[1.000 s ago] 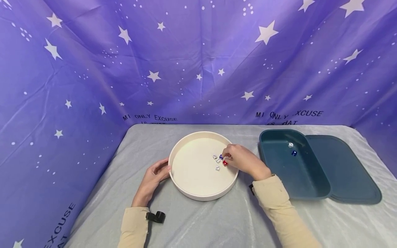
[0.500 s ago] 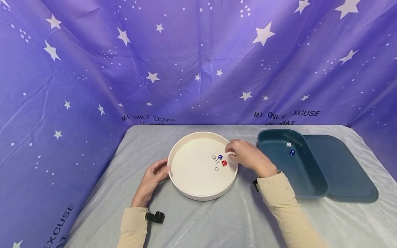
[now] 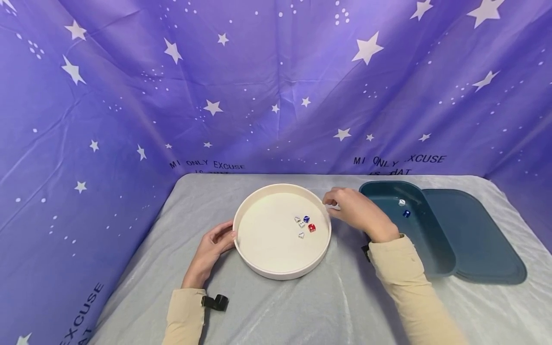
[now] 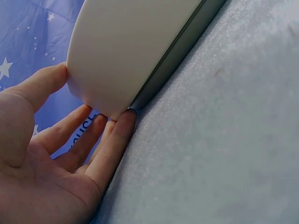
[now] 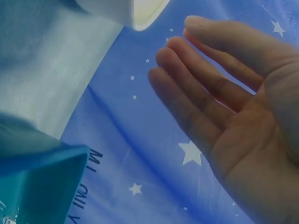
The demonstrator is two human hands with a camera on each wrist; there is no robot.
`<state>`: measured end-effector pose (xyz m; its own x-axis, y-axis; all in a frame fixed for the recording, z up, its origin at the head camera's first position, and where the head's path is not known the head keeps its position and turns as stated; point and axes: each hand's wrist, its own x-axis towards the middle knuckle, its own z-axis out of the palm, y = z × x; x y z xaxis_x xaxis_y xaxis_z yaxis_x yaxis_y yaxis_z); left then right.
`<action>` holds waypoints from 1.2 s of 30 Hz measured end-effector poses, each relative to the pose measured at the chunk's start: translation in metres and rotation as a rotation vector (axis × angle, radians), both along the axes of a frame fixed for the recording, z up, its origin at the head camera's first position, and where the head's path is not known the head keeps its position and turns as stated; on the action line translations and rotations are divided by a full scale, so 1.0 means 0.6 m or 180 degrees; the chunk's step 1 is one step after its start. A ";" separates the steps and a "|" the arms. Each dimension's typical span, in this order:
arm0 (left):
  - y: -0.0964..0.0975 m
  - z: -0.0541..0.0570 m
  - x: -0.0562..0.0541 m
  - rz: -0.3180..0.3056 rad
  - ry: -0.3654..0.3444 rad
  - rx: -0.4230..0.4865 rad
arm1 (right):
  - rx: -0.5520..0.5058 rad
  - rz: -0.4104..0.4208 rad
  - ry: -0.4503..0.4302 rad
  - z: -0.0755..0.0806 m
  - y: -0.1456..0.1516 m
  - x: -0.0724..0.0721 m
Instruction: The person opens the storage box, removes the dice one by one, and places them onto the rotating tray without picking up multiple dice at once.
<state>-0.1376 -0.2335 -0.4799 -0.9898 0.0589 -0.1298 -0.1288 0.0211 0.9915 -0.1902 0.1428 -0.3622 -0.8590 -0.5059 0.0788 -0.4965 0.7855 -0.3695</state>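
A round cream tray [image 3: 267, 249] stands on the table, with three white dice [image 3: 301, 235], a blue die [image 3: 306, 219] and a red die [image 3: 312, 228] lying in its right half. My left hand [image 3: 214, 244] holds the tray's left side. In the left wrist view, the thumb touches the rim and the fingertips [image 4: 125, 122] meet the wall and lower edge. My right hand [image 3: 353, 209] is above the gap between the tray and a teal box [image 3: 431, 249]. Its fingers [image 5: 187, 88] are slightly bent in the right wrist view, and no die shows among them.
Inside the box lie one white die [image 3: 402, 202] and one blue die [image 3: 407, 213]. A flat teal lid [image 3: 483, 239] rests against the box's right side. Grey cloth [image 3: 293, 311] covers the table, and a purple star-patterned curtain [image 3: 258, 72] hangs behind and to the left.
My right hand has moved from over the dice, across the tray's right rim, toward the box. The red and blue dice show fully now. My left hand has stayed on the tray.
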 end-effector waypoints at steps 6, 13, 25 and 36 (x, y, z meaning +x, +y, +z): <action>0.000 0.000 0.000 -0.0017 -0.0034 -0.0017 | 0.0001 -0.0056 -0.0014 0.007 0.019 -0.001; 0.001 -0.001 0.000 0.0009 -0.0036 -0.0078 | 0.0041 -0.0134 -0.0048 0.015 0.041 -0.001; 0.001 -0.001 -0.001 0.0020 -0.0038 -0.0041 | 0.0070 -0.0241 -0.0234 0.010 0.087 -0.006; 0.000 -0.001 -0.001 0.0016 -0.0042 -0.0052 | 0.0107 -0.0458 -0.0257 -0.004 0.134 -0.004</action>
<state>-0.1379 -0.2335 -0.4805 -0.9883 0.0517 -0.1438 -0.1420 0.0365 0.9892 -0.1928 0.2230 -0.3646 -0.9255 -0.3785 -0.0083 -0.3479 0.8588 -0.3761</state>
